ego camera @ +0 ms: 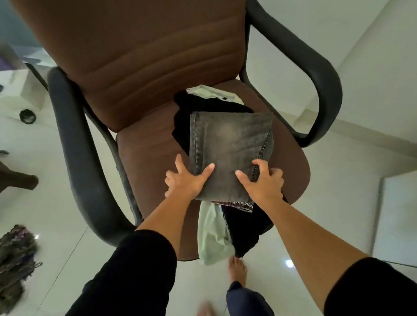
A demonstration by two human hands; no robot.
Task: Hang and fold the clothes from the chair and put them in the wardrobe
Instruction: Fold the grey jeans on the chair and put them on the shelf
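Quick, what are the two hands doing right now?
Left hand: grips the near left edge of the folded grey jeans, thumb on top.
Right hand: grips the near right edge of the same jeans, fingers curled over the seam.

On the chair (152, 142), upholstered in matt brown ribbed cloth with matt black armrests (301, 60), lies coarse, faded grey denim (228, 144) with stitched seams, over soft black fabric (247, 226) and pale green cloth (211, 236). The floor (274, 25) around the chair is glossy tile.
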